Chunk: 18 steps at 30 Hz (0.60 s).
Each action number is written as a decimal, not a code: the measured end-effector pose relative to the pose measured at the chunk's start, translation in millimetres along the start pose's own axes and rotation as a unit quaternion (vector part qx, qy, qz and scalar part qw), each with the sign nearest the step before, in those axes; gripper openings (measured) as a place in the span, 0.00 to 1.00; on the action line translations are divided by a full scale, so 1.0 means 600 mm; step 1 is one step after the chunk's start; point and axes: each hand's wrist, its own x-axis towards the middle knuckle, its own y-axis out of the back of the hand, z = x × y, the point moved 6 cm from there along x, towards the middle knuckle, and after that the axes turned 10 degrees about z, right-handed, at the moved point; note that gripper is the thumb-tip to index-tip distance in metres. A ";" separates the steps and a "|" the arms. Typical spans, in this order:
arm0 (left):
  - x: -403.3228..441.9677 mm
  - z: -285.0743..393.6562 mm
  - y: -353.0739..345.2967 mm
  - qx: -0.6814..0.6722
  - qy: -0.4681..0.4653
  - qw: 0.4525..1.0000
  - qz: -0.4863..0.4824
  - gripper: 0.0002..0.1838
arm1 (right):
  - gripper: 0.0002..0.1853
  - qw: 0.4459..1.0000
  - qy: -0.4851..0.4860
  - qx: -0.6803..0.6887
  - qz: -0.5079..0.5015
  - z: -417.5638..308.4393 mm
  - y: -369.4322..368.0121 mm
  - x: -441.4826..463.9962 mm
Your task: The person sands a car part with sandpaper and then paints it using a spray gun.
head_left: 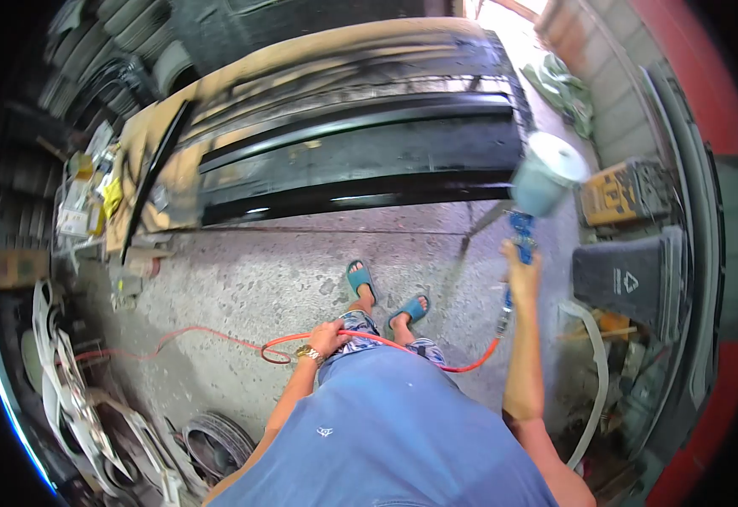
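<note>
My right hand [523, 260] is wrapped round a blue spray gun [520, 226] topped by a whitish paint cup [546, 177]. The gun is at the right end of the workbench, and its cup is slightly blurred. In my left hand [327, 338], close to my waist, is a loop of orange air hose [369, 335]. That hose crosses in front of my body and joins the gun's handle. Two long glossy black trim strips, a rear one [360, 122] and a front one [352, 194], lie across the bench. Another black strip [158, 173] lies at an angle on its left end.
The paint-smeared bench [153, 139] spans the view ahead. To the right stand a yellow-and-black box [623, 193], a dark bin [623, 275] and a pale bent hose [595, 372]. Wheel parts [217, 444] and light-coloured panels [65, 372] lie at lower left. Concrete floor [301, 258] surrounds my feet.
</note>
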 end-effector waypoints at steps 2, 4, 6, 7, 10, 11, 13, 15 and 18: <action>-0.005 -0.004 -0.005 -0.009 -0.006 1.000 0.006 0.19 | 0.19 0.995 -0.010 0.040 0.085 -0.004 0.054 0.008; -0.004 0.000 -0.009 -0.004 -0.020 1.000 -0.014 0.19 | 0.20 0.995 -0.014 0.037 0.096 -0.021 0.084 0.003; -0.011 0.017 -0.005 -0.004 -0.033 0.999 -0.015 0.17 | 0.20 0.997 0.015 0.041 0.069 -0.048 0.090 -0.016; -0.006 0.017 -0.005 -0.002 -0.052 0.998 -0.018 0.16 | 0.18 0.998 0.003 0.031 0.061 -0.058 0.086 -0.028; -0.003 0.003 0.015 0.030 -0.105 0.994 0.013 0.16 | 0.16 0.999 0.018 0.029 0.038 -0.084 0.063 -0.053; -0.004 -0.026 0.016 0.030 -0.094 0.995 0.020 0.17 | 0.16 0.998 0.026 0.040 0.028 -0.098 0.053 -0.060; -0.005 -0.102 0.022 0.032 -0.081 0.996 0.014 0.17 | 0.14 0.997 0.040 0.061 0.017 -0.139 0.031 -0.083; -0.005 -0.183 0.046 0.075 -0.041 0.996 0.027 0.17 | 0.12 0.996 0.039 0.067 0.031 -0.176 0.013 -0.089; -0.012 -0.344 0.064 0.125 -0.015 0.990 0.056 0.20 | 0.11 0.993 0.069 0.081 0.043 -0.242 0.000 -0.083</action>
